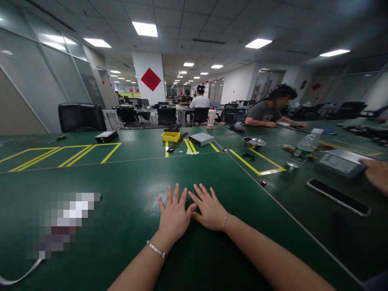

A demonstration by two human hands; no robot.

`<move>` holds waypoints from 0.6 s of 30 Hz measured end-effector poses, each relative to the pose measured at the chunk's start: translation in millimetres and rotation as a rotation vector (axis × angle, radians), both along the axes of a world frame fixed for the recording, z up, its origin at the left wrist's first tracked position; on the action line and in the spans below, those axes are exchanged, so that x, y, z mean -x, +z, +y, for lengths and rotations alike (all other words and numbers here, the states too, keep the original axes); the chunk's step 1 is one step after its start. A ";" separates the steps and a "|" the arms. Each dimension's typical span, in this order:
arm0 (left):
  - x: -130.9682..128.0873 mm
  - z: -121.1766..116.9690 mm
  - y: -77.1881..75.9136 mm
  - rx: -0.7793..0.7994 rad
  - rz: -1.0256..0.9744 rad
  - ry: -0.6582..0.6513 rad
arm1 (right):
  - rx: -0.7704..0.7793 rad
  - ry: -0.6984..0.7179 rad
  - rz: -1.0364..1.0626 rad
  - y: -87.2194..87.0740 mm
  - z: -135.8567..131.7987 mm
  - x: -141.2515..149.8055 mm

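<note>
My left hand (pixel 175 216) lies flat on the green tabletop (pixel 130 182), palm down with the fingers spread. Beside it my right hand (pixel 209 210) rests the same way, its fingers apart. The two thumbs meet or overlap in the middle. Neither hand holds anything. A silver bracelet (pixel 156 249) circles my left wrist, and a thin bracelet (pixel 224 222) is on the right one. Off to the left lies a pixelated flat object (pixel 68 220) with a white strap (pixel 22 279).
Ahead stand a yellow tray (pixel 170 136), a grey box-shaped device (pixel 201 139) and a metal bowl (pixel 254 142). A water bottle (pixel 304 148), a phone (pixel 338 197) and another person's hand (pixel 377 176) at a metal box (pixel 342 163) are right. A person (pixel 266 109) leans on the table beyond.
</note>
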State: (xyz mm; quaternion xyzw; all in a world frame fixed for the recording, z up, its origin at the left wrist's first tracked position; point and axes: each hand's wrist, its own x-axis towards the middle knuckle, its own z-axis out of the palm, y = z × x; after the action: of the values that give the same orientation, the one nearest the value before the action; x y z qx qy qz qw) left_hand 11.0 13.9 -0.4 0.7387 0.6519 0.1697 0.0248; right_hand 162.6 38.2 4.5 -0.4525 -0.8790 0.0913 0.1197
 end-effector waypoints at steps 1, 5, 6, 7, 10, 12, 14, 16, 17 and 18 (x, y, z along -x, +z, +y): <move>-0.1 -0.1 -1.9 0.029 0.002 -0.018 | 0.030 0.003 -0.015 -0.5 0.4 -0.8; 1.6 0.0 -8.5 0.085 -0.031 -0.081 | 0.092 0.005 -0.047 -1.3 3.8 -2.2; 2.2 -0.2 -9.3 0.079 -0.037 -0.086 | 0.090 0.003 -0.045 -1.6 4.1 -2.0; 2.7 -0.5 -9.6 0.073 -0.041 -0.089 | 0.086 0.001 -0.041 -1.9 4.1 -1.6; 3.6 -2.0 -8.7 0.072 -0.042 -0.093 | 0.075 0.002 -0.038 -2.4 2.8 -0.9; 3.5 -3.0 -7.4 0.074 -0.042 -0.096 | 0.067 0.000 -0.036 -1.7 1.6 -0.8; 3.0 -3.8 -5.8 0.078 -0.044 -0.100 | 0.062 -0.001 -0.029 0.1 0.8 -0.8; 3.1 -4.6 -4.0 0.089 -0.040 -0.114 | 0.059 0.011 -0.016 3.0 0.8 -1.8; 3.6 -5.2 -2.9 0.097 -0.034 -0.127 | 0.057 0.031 -0.007 4.8 1.3 -3.4; 4.5 -6.3 -1.8 0.105 -0.027 -0.140 | 0.053 0.060 0.007 6.8 2.3 -6.4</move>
State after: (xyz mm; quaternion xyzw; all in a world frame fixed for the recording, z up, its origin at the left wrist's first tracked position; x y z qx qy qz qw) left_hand 6.5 7.6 -2.2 0.7778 0.6062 0.1431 0.0839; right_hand 169.0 40.4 11.3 -0.4286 -0.8890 0.1195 0.1080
